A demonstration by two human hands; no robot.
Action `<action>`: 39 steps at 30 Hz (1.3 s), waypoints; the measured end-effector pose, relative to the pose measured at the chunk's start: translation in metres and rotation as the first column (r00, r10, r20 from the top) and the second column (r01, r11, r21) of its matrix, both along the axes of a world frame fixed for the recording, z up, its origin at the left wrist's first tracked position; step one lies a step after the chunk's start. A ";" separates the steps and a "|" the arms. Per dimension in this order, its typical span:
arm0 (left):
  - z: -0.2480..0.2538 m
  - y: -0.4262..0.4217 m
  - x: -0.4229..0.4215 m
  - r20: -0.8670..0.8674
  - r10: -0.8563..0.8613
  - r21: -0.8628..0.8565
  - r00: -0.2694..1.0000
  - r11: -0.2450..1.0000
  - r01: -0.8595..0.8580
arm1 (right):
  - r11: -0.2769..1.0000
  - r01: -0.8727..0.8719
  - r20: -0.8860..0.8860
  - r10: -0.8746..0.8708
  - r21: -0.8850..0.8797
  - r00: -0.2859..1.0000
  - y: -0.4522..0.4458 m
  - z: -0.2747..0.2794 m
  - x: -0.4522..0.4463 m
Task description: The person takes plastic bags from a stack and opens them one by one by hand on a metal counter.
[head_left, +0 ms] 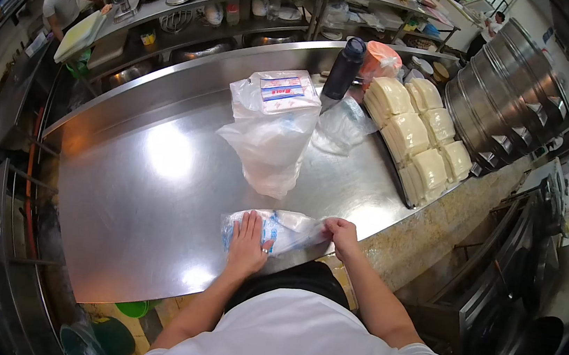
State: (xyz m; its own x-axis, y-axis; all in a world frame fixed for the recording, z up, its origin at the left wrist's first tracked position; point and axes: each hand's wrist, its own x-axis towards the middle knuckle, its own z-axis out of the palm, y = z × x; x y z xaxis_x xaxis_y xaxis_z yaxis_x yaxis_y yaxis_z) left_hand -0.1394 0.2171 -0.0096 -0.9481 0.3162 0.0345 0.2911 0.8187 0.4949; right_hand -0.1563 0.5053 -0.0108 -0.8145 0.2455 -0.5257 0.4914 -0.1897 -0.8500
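A clear plastic bag with blue print point(287, 228) lies at the near edge of the steel table point(117, 228). My left hand point(247, 243) rests flat on its left part, fingers stretched out, a ring on one finger. At the other end, my right hand point(341, 236) pinches the bag's gathered right end between thumb and fingers. What is inside the bag, if anything, cannot be made out. Beyond my hands sits a white plastic bag point(267, 147) with a printed packet point(283, 92) at its top. A crumpled clear bag point(344, 125) lies to its right.
At the right, a tray point(398, 169) carries several stacks of pale square sheets point(405, 135). Behind stand a dark bottle point(345, 69), an orange bag point(380, 61) and tall stacked metal steamers point(504, 97). Another person point(62, 1) stands at the far left counter, and one more point(491, 26) far right.
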 end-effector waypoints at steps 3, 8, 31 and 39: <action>0.002 0.002 0.000 0.003 0.023 -0.028 1.000 0.999 -0.023 | 0.990 0.140 -0.147 -0.136 0.021 0.980 0.020 0.007 -0.003; 0.005 0.012 -0.001 0.068 0.067 0.004 0.995 0.998 -0.068 | 0.990 -0.074 -0.301 0.107 0.120 0.948 0.053 0.096 -0.011; 0.212 0.109 -0.059 0.224 0.106 0.745 0.969 0.622 -0.240 | 0.800 -0.527 -0.425 0.600 0.288 0.678 0.025 0.233 -0.066; 0.213 0.097 -0.065 0.252 0.066 0.837 0.966 0.486 -0.251 | 0.758 -0.461 -0.440 0.647 0.461 0.623 0.002 0.237 -0.083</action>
